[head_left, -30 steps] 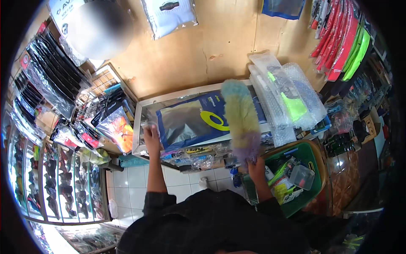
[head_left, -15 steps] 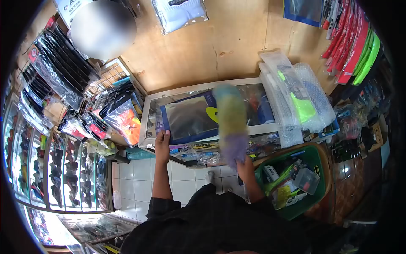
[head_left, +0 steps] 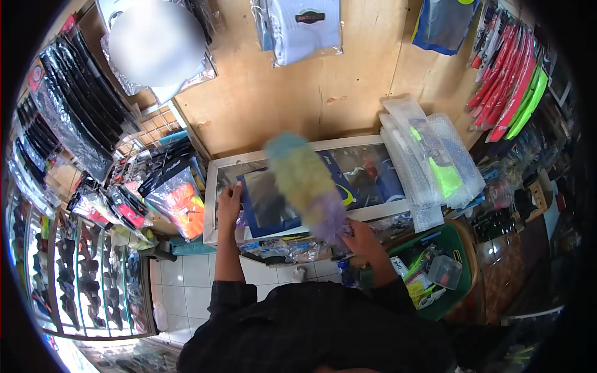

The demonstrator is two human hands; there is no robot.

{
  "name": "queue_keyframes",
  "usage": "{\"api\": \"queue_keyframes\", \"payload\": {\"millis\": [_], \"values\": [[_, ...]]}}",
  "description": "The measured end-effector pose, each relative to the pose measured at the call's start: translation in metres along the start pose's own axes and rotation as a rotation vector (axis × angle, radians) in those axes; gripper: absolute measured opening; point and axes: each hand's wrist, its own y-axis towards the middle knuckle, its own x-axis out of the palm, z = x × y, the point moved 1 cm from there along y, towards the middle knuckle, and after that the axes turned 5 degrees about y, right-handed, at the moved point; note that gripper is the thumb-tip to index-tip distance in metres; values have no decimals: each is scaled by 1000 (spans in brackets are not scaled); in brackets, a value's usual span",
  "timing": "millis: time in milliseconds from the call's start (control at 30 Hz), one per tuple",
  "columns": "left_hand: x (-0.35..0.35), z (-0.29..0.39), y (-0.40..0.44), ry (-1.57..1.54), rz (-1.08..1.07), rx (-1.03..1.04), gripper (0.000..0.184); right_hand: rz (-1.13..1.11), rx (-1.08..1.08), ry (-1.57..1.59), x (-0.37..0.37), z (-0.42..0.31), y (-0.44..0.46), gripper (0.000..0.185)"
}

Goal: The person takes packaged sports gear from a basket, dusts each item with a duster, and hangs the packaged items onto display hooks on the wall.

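Observation:
My right hand [head_left: 359, 238] is closed round the lower end of a fluffy duster [head_left: 303, 183], blue, yellow and purple, which is blurred and tilts up to the left. The duster lies over a blue knee pad package [head_left: 264, 202] with a grey window and a yellow-green logo, on the glass top of a white-framed display case [head_left: 227, 163]. My left hand [head_left: 230, 198] is at the package's left edge; its fingers look pressed together, and what they hold, if anything, is too small to make out.
Bubble-wrapped packets [head_left: 429, 161] lie on the case's right end. A green basket [head_left: 460, 233] of small goods stands at the lower right. Packaged goods [head_left: 174, 189] hang at the left, and red sleeves [head_left: 507, 81] at the upper right. Shelves with shoes [head_left: 90, 273] line the left.
The duster has swept left across the package, its top now tilted to the left. My left hand has moved slightly up and left from the case's front edge onto the glass top.

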Motion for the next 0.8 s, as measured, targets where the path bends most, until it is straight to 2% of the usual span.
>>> {"api": "queue_keyframes", "payload": {"millis": [33,100,133,167,200,233,267,333,367,433,467,500,533,567,600,633,667,733,767,800], "values": [[2,-2,12,85,-4,53,37,11,6,-7,-1,0,4,36],[2,-7,26,165,-44,74,35,-125,241,52,-1,6,8,39],[2,-8,33,249,-65,98,33,-114,246,49,1,11,10,39],[1,-4,37,246,-72,106,33,-5,256,79,3,14,12,37],[0,-3,39,134,-149,78,31,102,266,112,5,16,14,36],[-2,-2,40,24,-226,46,30,108,268,114,7,18,13,36],[-4,-1,43,27,-232,48,30,172,265,103,8,12,12,35],[-2,0,51,-268,-316,-77,26,245,266,90,6,7,9,34],[0,6,52,-270,-324,-75,26,298,271,102,4,7,7,32],[1,29,51,-326,-195,131,23,358,271,111,0,10,5,30],[2,39,49,-330,-199,133,23,495,162,64,-1,14,2,28],[1,50,46,-293,-122,318,18,629,54,15,-2,19,-3,27],[-2,59,44,-253,-44,499,14,631,58,10,-5,33,-6,27],[-6,63,43,-254,-49,492,14,711,43,61,-9,52,-10,29],[-11,67,41,-129,-28,736,8,788,29,115,-11,58,-14,32],[-17,70,40,4,-6,980,7,787,206,300,-14,63,-24,32],[-23,72,41,9,-9,975,7,784,213,302,-14,65,-25,32],[-30,76,42,176,-149,1284,17,888,122,267,-16,67,-25,31],[-36,73,46,234,-268,1306,29,927,150,359,-14,46,-19,21],[-39,66,46,233,-263,1301,29,921,150,355,-12,46,-16,21]]}}
